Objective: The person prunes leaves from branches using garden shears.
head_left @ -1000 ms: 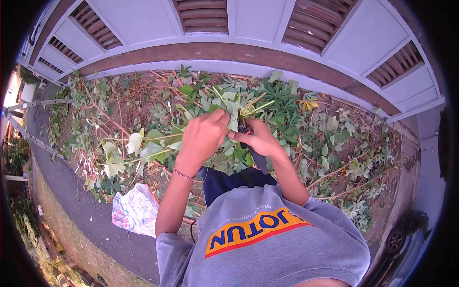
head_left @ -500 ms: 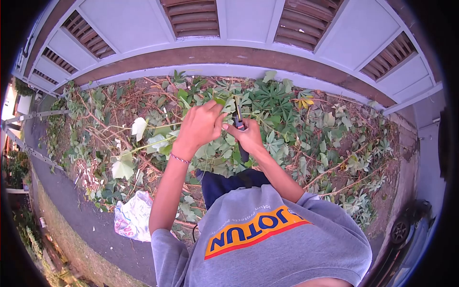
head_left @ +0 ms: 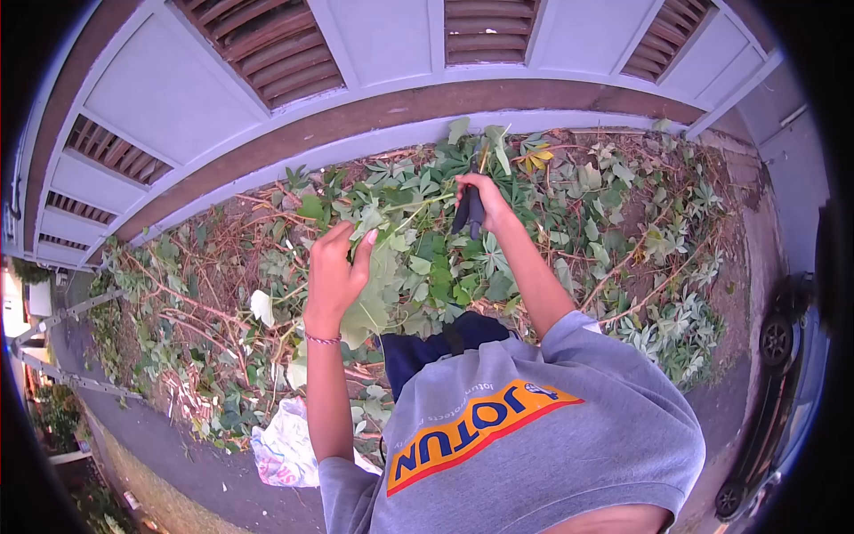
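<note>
My left hand (head_left: 336,274) is closed round the stem of a leafy green vine (head_left: 378,294), with large pale leaves hanging beside the fingers and thumb. A braided bracelet circles that wrist. My right hand (head_left: 485,199) grips a pair of pruning shears (head_left: 469,214) by their dark handles. The shears' blades point away from me into the foliage and are partly lost among leaves. A thin green stem (head_left: 418,206) runs between the two hands. Beneath them lies a thick layer of cut leaves and vines.
A pale wall with brown louvred vents (head_left: 267,49) stands along the far side. Dry branches (head_left: 191,316) cover the soil at left. Nearer me lies a white plastic bag (head_left: 286,445). A metal ladder (head_left: 76,383) is at far left, and a car (head_left: 769,383) at far right.
My hands have moved apart: the left has come back toward me with the vine, while the right has gone farther out with the shears. The whole view has shifted.
</note>
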Available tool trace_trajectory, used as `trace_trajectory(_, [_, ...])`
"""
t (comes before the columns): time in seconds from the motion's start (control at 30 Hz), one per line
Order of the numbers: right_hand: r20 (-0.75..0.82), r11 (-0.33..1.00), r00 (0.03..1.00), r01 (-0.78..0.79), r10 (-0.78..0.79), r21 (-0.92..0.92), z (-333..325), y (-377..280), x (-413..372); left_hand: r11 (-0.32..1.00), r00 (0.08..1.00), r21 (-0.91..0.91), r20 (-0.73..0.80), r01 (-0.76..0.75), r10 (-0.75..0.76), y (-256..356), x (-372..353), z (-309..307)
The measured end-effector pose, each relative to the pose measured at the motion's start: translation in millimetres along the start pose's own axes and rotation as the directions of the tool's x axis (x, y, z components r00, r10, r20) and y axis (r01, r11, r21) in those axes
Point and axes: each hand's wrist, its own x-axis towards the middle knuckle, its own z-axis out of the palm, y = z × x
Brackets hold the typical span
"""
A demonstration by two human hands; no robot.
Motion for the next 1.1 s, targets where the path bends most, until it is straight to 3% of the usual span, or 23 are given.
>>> trace_trajectory(0.07, [0.024, 0.943, 0.999, 0.029, -0.022, -0.332, -8.7, -0.1, -12.2, 0.998, 0.998, -0.048, -0.053, 0.028, -0.030, -2.6, 0.6, 1.9])
trace_trajectory(0.13, [0.054, 0.874, 0.998, 0.058, -0.036, -0.483, -13.5, 15.1, -16.8, 0.999, 0.997, 0.011, -0.059, 0.045, -0.045, -8.9, 0.9, 3.2])
trace_trajectory(0.2, [0.076, 0.841, 0.997, 0.064, -0.027, -0.538, -13.5, 32.7, -19.6, 0.985, 0.985, -0.019, 0.001, 0.171, -0.171, 0.8, 6.1, 1.4])
trace_trajectory(0.3, [0.059, 0.876, 0.998, 0.009, 0.022, -0.482, -8.1, 60.0, -27.4, 0.992, 0.993, 0.072, 0.047, 0.107, -0.111, -26.3, -0.3, 10.3])
trace_trajectory(0.37, [-0.096, 0.682, 0.986, 0.024, -0.138, -0.731, -3.4, 76.8, -43.6, 0.981, 0.983, 0.060, -0.015, 0.183, -0.182, -42.2, -1.3, 17.2])
trace_trajectory(0.47, [-0.006, 0.535, 0.996, 0.044, -0.090, -0.844, -6.4, 73.8, -79.0, 0.965, 0.965, -0.083, -0.061, 0.249, -0.254, -28.2, 4.6, 26.6])
trace_trajectory(0.5, [0.050, 0.497, 0.996, 0.080, -0.074, -0.864, -9.4, 69.9, -88.7, 0.961, 0.958, -0.025, -0.074, 0.275, -0.276, -28.6, 4.8, 27.0])
trace_trajectory(0.6, [0.121, 0.562, 0.991, 0.129, -0.051, -0.817, -16.2, 62.5, -110.2, 0.954, 0.962, 0.146, -0.118, 0.263, -0.247, -41.7, 4.3, 32.1])
trace_trajectory(0.67, [0.182, 0.580, 0.983, 0.163, -0.025, -0.798, -10.8, 54.7, -118.5, 0.971, 0.957, -0.016, -0.166, 0.238, -0.238, -19.8, 12.2, 32.4])
trace_trajectory(0.87, [0.402, 0.678, 0.911, 0.355, -0.095, -0.644, 15.7, 56.3, -117.6, 0.986, 0.948, -0.118, -0.281, 0.119, -0.148, -13.1, 11.2, 41.5])
trace_trajectory(1.03, [0.400, 0.616, 0.899, 0.420, -0.181, -0.666, 50.3, 35.1, -123.0, 0.987, 0.934, -0.130, -0.331, 0.094, -0.132, 2.4, 7.5, 43.8])
trace_trajectory(1.1, [0.295, 0.596, 0.887, 0.458, -0.355, -0.660, 58.6, 33.5, -125.0, 0.997, 0.952, -0.082, -0.304, 0.003, -0.028, 10.1, 6.6, 44.8])
